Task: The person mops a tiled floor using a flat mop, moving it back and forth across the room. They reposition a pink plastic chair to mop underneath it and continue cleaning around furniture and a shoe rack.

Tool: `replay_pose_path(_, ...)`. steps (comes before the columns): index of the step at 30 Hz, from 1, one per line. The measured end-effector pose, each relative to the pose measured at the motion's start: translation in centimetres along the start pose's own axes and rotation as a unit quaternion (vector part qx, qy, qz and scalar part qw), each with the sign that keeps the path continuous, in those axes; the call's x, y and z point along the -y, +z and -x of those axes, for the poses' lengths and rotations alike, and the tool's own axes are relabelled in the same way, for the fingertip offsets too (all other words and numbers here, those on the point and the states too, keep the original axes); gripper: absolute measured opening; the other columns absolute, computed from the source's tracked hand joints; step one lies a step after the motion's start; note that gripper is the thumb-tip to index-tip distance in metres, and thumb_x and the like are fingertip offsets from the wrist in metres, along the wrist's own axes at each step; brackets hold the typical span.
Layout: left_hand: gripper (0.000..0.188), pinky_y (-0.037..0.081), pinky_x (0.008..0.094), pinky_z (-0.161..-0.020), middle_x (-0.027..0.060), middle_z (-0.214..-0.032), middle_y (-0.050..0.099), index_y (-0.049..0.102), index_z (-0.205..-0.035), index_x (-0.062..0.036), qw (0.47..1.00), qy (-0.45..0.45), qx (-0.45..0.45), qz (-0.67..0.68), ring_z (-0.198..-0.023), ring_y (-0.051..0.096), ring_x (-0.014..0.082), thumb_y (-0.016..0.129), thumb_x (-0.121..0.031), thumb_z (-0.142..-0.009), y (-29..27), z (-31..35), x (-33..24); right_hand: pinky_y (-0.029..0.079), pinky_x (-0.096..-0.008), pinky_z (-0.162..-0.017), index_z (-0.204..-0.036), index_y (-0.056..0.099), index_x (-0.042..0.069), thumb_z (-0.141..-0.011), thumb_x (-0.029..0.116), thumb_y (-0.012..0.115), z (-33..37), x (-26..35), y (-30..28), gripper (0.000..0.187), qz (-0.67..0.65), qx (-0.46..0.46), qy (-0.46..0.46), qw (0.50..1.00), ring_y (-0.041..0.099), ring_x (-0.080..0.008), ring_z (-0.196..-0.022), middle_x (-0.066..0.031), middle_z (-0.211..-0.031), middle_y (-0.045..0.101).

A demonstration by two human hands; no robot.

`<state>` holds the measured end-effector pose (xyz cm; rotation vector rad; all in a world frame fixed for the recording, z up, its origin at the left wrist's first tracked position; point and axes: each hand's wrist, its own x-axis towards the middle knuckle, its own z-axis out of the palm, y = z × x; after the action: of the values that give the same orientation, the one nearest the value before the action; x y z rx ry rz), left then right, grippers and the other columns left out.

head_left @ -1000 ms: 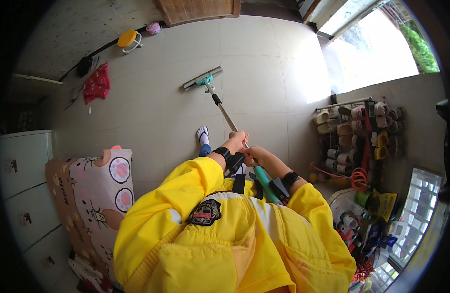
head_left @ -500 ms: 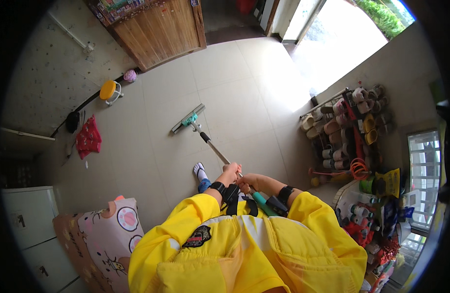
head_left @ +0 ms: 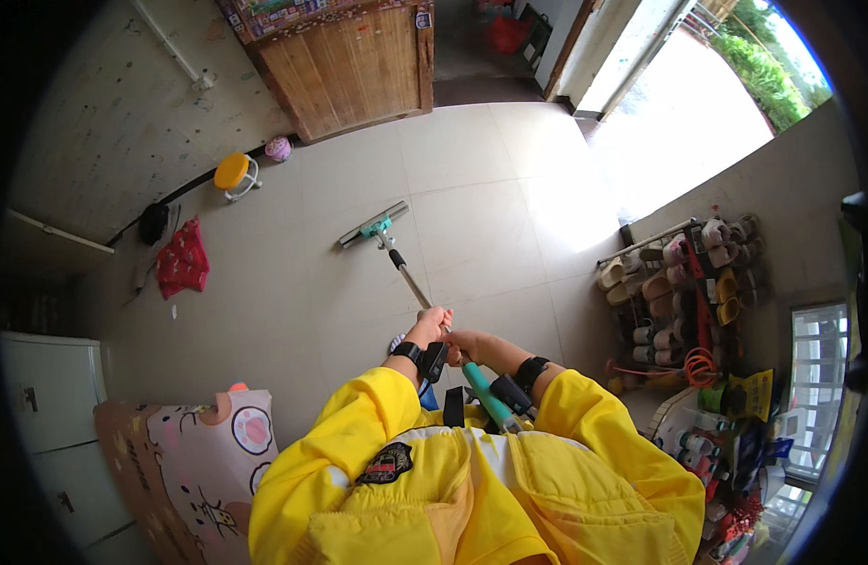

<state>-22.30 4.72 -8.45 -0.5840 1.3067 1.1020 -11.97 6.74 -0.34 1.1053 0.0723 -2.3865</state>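
Head view: left hand and right hand are both wrapping their grip around the mop handle, pushing the mop head across the tiled floor, probably mid-stroke; pulling back likely comes next.

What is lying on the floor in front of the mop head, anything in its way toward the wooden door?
Nothing visible. The mop head rests flat on bare tile, and the tiles between it and the wooden door show no objects. The yellow stool, pink ball and red cloth lie off to the left by the wall.
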Motion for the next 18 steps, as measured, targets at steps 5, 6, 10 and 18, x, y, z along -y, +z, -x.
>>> replay_pose_path(5, 0.012, 0.025, 0.0181, -0.032, 0.0077, -0.066, 0.048, 0.046, -0.069, 0.0023, 0.995, -0.031, 0.094, -0.001, -0.039, 0.032, 0.0076, 0.034, 0.007, -0.069, -0.9, -3.9, 2.4, 0.029, -0.0139, -0.029, -0.06, 0.039, 0.01, -0.081, 0.015, 0.047, 1.7, -2.4, 0.0, 0.024, -0.002, -0.032, -0.049, 0.998, 0.035, -0.0042, -0.031, 0.0023, -0.044, 0.039)
replay_pose_path(6, 0.012, 0.025, 0.0176, -0.032, 0.0064, -0.066, 0.047, 0.046, -0.071, 0.0015, 0.991, -0.052, 0.124, -0.003, -0.04, 0.032, 0.0073, 0.034, 0.007, -0.07, -1.4, -4.6, 3.0, 0.027, -0.0141, -0.029, -0.058, 0.037, 0.01, -0.08, 0.015, 0.047, 2.2, -3.1, -0.2, 0.025, 0.012, -0.031, -0.05, 0.998, 0.033, -0.0045, -0.032, 0.0023, -0.044, 0.036)
replay_pose_path(10, 0.012, 0.025, 0.0173, -0.032, 0.0057, -0.065, 0.046, 0.046, -0.073, 0.0014, 0.99, -0.063, 0.124, 0.012, -0.04, 0.033, 0.0072, 0.034, 0.005, -0.072, -1.2, -3.4, 8.3, 0.026, -0.0145, -0.03, -0.058, 0.035, 0.009, -0.08, 0.013, 0.046, 4.8, -6.5, -3.2, 0.025, -0.007, -0.043, -0.039, 0.998, 0.033, -0.0047, -0.034, 0.0011, -0.046, 0.035)
replay_pose_path(18, 0.015, 0.024, 0.0199, -0.031, 0.0104, -0.063, 0.051, 0.048, -0.067, 0.0056, 1.0, 0.0, -0.026, -0.012, -0.038, 0.036, 0.0084, 0.035, 0.002, -0.075, 5.1, 7.5, 16.0, 0.026, -0.0148, -0.031, -0.061, 0.038, 0.009, -0.082, 0.01, 0.044, 9.5, -12.1, -9.7, 0.023, -0.04, 0.005, 0.007, 0.999, 0.032, -0.0047, -0.036, 0.0026, -0.047, 0.035)
